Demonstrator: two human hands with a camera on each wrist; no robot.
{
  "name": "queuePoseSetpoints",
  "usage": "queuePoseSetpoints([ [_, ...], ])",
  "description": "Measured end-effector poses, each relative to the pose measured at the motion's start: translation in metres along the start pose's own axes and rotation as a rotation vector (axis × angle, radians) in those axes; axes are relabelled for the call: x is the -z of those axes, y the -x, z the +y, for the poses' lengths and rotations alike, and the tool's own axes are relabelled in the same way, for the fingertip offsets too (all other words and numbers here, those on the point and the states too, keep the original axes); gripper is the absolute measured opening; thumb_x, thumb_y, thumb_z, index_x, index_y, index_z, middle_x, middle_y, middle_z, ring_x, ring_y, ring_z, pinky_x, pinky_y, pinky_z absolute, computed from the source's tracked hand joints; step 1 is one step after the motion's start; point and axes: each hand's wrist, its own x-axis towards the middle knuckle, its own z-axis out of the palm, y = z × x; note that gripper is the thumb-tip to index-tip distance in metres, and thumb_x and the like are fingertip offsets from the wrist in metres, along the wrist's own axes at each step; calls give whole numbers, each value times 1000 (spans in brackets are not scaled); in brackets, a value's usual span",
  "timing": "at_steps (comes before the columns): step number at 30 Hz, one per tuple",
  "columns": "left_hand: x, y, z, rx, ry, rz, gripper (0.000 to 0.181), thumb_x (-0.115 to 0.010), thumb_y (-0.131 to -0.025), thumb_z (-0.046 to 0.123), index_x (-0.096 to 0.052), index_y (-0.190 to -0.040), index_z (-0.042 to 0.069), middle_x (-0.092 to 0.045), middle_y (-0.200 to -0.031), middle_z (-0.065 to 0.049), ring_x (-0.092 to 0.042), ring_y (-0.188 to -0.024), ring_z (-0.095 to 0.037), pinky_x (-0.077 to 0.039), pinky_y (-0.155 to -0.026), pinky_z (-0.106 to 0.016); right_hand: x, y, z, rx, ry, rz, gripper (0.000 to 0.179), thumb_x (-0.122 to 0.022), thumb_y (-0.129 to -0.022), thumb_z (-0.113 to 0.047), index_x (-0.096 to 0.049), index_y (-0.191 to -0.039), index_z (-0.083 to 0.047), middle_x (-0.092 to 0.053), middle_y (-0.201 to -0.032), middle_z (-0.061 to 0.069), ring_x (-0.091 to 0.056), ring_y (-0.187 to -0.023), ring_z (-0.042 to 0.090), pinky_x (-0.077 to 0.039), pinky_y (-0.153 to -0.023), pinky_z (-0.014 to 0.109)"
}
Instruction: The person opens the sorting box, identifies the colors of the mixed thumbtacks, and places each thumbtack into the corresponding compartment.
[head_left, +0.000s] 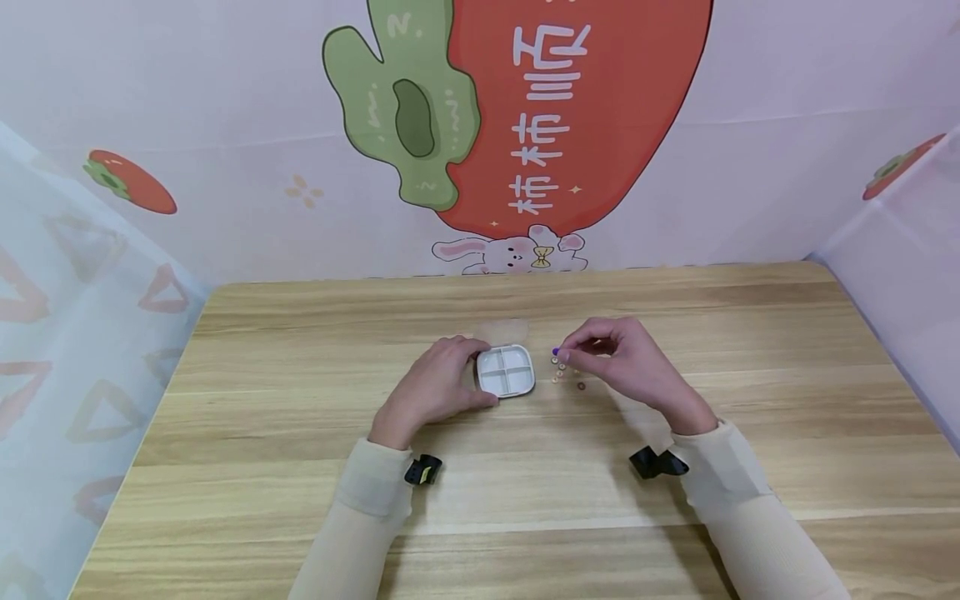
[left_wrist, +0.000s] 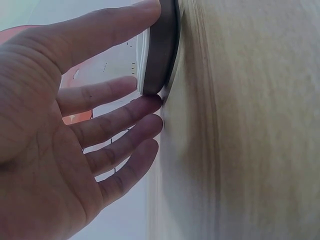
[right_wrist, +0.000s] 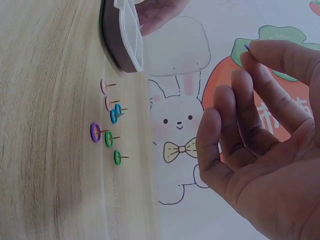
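Note:
A small white box with four compartments point(head_left: 534, 372) and a dark outer wall point(left_wrist: 161, 50) sits on the table. My left hand point(head_left: 441, 385) holds it from the left, thumb and fingers on opposite sides. Its clear lid point(right_wrist: 177, 47) is raised at the back. To the right of the box, my right hand point(head_left: 626, 364) pinches a purple-blue thumbtack point(right_wrist: 247, 47) between thumb and forefinger, mostly covered by the fingertips. Below that hand several thumbtacks lie point up: pink point(right_wrist: 104, 86), blue point(right_wrist: 114, 117), purple point(right_wrist: 95, 132) and green point(right_wrist: 117, 157).
The wood-grain table point(head_left: 517, 508) meets a printed cloth backdrop point(head_left: 247, 217) at its far edge, with cloth also along both sides. Black wrist mounts point(head_left: 660, 462) stick out inward from the sleeves, above the tabletop.

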Motion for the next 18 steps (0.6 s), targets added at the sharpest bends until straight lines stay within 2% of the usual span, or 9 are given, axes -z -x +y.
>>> queuePoseSetpoints([
  [7,0,-1,0,14,1,3,69,-91,-76,30,-63,-134,4,-63,-132,-8,-55,-122,-26,-41,-108,-42,-1,0,-1,24,-44,-7,6,-76,-91,-8,-79,-95,-11,-71,-92,4,-65,-85,24,-56,-75,31],
  [18,-1,-2,-2,-6,7,10,67,-92,-76,31,-64,-131,4,-65,-128,-7,-58,-117,-24,-43,-105,-41,-1,0,-3,27,-107,-39,6,-75,-92,-6,-78,-96,-9,-70,-94,7,-64,-84,25,-53,-67,29],
])
